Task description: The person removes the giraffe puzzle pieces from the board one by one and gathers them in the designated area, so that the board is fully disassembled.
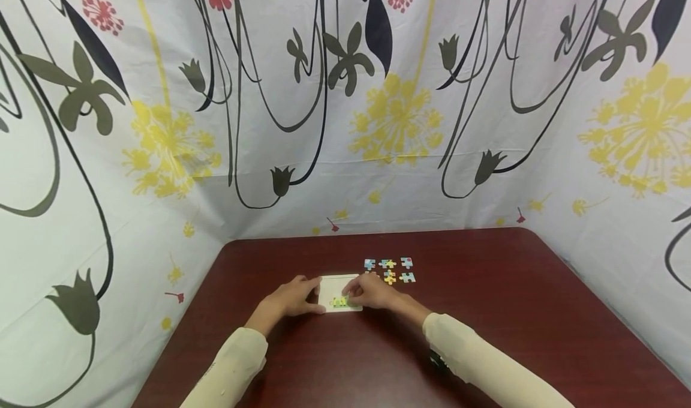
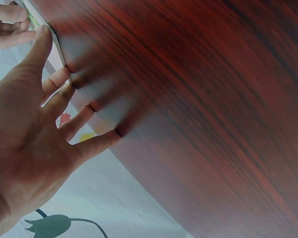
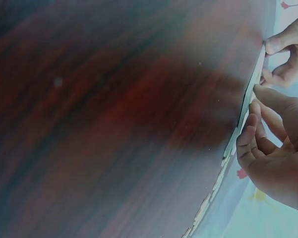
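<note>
A white puzzle tray (image 1: 329,285) lies on the table, with a short row of yellow-green jigsaw pieces (image 1: 338,302) along its near side. My left hand (image 1: 294,296) rests at the tray's left edge, thumb by the near corner. In the left wrist view, the left hand (image 2: 37,119) has its fingers spread and mostly straight, their tips down on the table and tray edge. Over the tray's right side, my right hand (image 1: 372,291) pinches at the right end of the row, its curled fingers covering the piece there. The right wrist view shows the right hand (image 3: 277,148) low at the tray edge.
Several loose blue and yellow jigsaw pieces (image 1: 406,263) lie beyond the right hand, behind and right of the tray. A small dark object (image 1: 438,361) is partly hidden by the right sleeve. Flowered cloth (image 1: 345,210) hangs behind the dark red table (image 1: 486,312).
</note>
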Demonstrator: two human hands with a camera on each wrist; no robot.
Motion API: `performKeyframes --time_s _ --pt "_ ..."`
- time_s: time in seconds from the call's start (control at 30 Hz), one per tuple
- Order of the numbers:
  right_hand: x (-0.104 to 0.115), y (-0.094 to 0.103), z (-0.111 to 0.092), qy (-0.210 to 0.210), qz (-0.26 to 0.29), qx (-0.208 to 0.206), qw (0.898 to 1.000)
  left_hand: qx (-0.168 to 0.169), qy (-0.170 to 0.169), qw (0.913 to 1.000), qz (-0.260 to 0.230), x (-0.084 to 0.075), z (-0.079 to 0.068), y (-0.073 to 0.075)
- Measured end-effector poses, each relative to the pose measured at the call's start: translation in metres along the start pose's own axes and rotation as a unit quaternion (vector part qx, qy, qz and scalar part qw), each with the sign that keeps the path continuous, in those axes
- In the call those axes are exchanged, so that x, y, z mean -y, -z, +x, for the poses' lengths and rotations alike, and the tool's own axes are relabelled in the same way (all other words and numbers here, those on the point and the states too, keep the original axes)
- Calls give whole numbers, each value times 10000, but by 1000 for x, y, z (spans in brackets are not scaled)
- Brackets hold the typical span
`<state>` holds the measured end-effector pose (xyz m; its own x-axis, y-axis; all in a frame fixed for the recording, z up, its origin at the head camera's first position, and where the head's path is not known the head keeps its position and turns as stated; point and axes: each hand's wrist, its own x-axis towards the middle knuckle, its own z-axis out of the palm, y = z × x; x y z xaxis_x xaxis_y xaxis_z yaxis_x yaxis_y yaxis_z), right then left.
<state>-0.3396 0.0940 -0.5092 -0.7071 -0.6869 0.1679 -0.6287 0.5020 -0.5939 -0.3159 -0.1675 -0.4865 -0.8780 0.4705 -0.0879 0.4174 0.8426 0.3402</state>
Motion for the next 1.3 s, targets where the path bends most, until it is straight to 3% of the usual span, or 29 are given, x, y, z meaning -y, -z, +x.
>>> performKeyframes --time_s 0.4,0.8,1.3 --pt "7 3 2 -96 -136 131 9998 13 36 10000 -53 -4 -2 3" --pt "3 -5 1 -260 -119 -144 9995 47 104 9999 -27 -4 -1 2" --pt "8 -5 -1 77 -11 -381 9992 -2 121 9999 18 -2 -1 0"
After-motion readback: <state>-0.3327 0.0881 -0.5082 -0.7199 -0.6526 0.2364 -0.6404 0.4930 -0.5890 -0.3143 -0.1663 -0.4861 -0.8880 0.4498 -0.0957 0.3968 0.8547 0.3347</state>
